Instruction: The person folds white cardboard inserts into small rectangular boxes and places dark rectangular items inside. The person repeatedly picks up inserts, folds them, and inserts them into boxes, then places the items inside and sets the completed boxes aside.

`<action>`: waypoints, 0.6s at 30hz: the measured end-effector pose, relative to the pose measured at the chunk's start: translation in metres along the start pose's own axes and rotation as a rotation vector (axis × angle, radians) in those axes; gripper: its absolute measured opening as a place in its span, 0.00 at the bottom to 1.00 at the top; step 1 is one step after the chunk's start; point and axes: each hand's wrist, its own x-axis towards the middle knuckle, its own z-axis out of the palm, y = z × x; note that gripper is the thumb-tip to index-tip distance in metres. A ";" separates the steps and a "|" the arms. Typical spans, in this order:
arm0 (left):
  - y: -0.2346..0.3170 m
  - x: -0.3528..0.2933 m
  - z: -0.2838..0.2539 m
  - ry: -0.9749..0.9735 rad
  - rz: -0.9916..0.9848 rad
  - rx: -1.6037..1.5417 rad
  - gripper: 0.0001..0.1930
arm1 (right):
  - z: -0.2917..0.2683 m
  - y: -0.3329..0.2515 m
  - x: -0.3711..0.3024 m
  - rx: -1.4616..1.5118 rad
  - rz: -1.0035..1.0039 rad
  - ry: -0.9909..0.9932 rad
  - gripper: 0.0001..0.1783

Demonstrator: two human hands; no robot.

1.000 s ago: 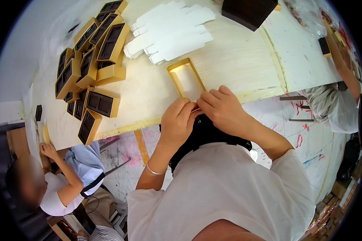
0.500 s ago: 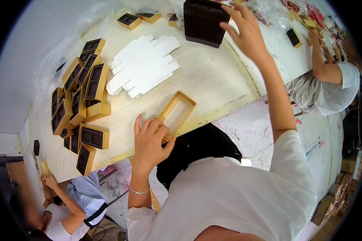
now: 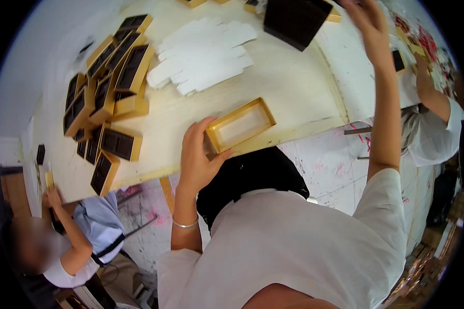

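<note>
Here's the box [image 3: 236,115], gold, open-topped, nothing seen in it, lying slantwise by the table's [image 3: 299,87] front edge right before me, and my left hand [image 3: 198,157] has it by the left end, thumb at the near corner, forefinger at the far one, gripping across the short side, I'd say to steady it one-handed. My right hand [image 3: 367,20] is up at the top right, beside the dark stack [image 3: 296,23], fingers partly cut off by the view's edge, so whether they're spread or pinching anything I can't tell. Beyond the box lie the white sheets [image 3: 203,56], overlapping, probably put there for easy reach. Off left, the filled boxes [image 3: 130,107], gold with black inserts, are heaped at angles, likely kept aside from my own spot. Further out, a co-worker's hand [image 3: 52,197] is at a yellow piece [image 3: 49,179], far left, and another person's arm [image 3: 433,90] shows at the right. Labels? No brand or lettering I can make out, just red marks [image 3: 360,138] on the floor [image 3: 330,159], illegible from here
</note>
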 end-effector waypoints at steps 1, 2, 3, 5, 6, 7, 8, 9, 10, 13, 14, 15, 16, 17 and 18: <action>-0.002 0.002 -0.002 -0.012 -0.002 -0.003 0.35 | -0.003 0.000 -0.004 0.374 0.192 0.001 0.13; -0.006 0.000 -0.003 -0.055 -0.016 0.014 0.39 | 0.001 -0.001 -0.018 0.513 0.261 -0.185 0.17; -0.007 -0.002 -0.005 -0.058 -0.024 0.043 0.39 | 0.019 -0.014 -0.039 0.529 0.391 -0.258 0.19; -0.001 0.003 -0.009 -0.087 0.007 0.050 0.41 | 0.044 -0.048 -0.077 0.335 0.715 -0.263 0.22; 0.002 0.005 -0.012 -0.107 -0.006 0.049 0.41 | 0.047 -0.047 -0.085 0.315 0.759 -0.526 0.22; 0.006 0.007 -0.016 -0.128 -0.018 0.047 0.41 | 0.050 -0.048 -0.087 0.317 0.819 -0.687 0.22; 0.007 0.009 -0.018 -0.150 -0.030 0.045 0.41 | 0.052 -0.049 -0.089 0.309 0.869 -0.854 0.22; 0.007 0.009 -0.018 -0.167 -0.038 0.039 0.41 | 0.055 -0.051 -0.089 0.327 0.944 -0.917 0.21; 0.008 0.009 -0.018 -0.185 -0.046 0.032 0.41 | 0.058 -0.053 -0.089 0.344 1.020 -0.980 0.20; 0.008 0.014 -0.017 -0.211 0.023 -0.005 0.39 | 0.080 -0.057 -0.103 0.286 1.004 -0.929 0.21; 0.008 0.016 -0.017 -0.216 0.062 -0.021 0.38 | 0.087 -0.059 -0.104 0.212 0.969 -1.011 0.19; 0.007 0.016 -0.018 -0.216 0.067 -0.002 0.37 | 0.091 -0.062 -0.105 0.021 0.683 -0.948 0.19; 0.005 0.014 -0.018 -0.215 0.072 0.017 0.36 | 0.093 -0.068 -0.109 -0.160 0.396 -0.866 0.20; 0.004 0.013 -0.018 -0.215 0.076 0.037 0.35 | 0.095 -0.072 -0.111 -0.331 0.111 -0.766 0.21; 0.004 0.013 -0.019 -0.219 0.063 0.023 0.33 | 0.090 -0.082 -0.101 -0.392 0.241 -0.892 0.24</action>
